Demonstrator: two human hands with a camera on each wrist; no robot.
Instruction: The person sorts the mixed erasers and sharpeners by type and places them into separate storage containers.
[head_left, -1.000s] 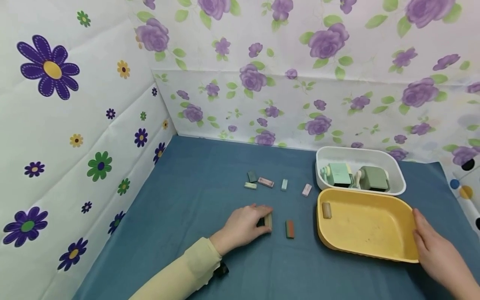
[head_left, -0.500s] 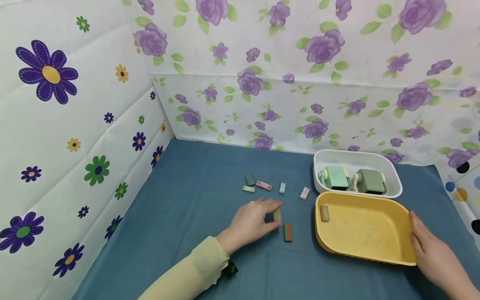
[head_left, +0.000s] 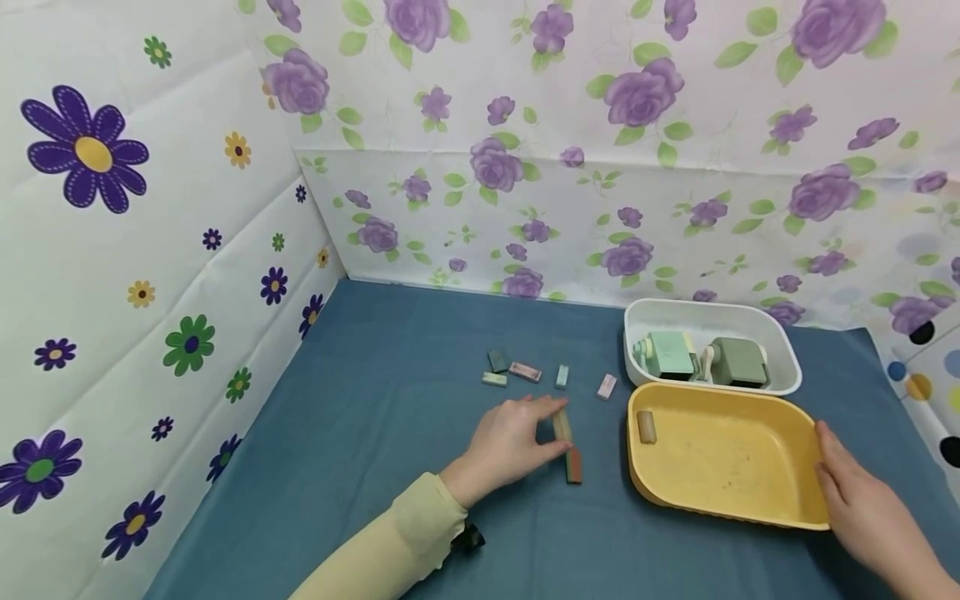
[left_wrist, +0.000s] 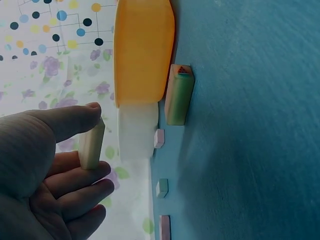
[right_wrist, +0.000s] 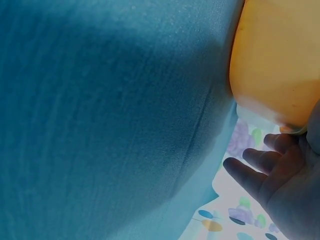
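Observation:
My left hand (head_left: 502, 450) pinches a pale beige eraser (left_wrist: 91, 147) between thumb and fingers, above the blue cloth. Just beneath that eraser in the head view lies a red-and-green eraser (head_left: 573, 467). At the right, my right hand (head_left: 862, 492) holds the right end of a yellow tray (head_left: 727, 454); in the right wrist view several of its fingers (right_wrist: 245, 175) extend outside the tray, and the thumb's grip is mostly cut off. One tan eraser (head_left: 647, 427) lies inside the tray at its left end.
Behind the yellow tray stands a white tray (head_left: 783, 358) with two green bottle-shaped things (head_left: 671, 354). Small erasers lie farther back: dark green (head_left: 497, 360), pale yellow (head_left: 494, 379), pink (head_left: 525, 372), mint (head_left: 562, 377) and light pink (head_left: 607, 386). Flowered sheets (head_left: 450, 208) bound the back and left.
My left hand has moved to the right with the beige eraser, from beside the red-and-green eraser to over its far end. The right hand stays at the tray; the head view shifts slightly.

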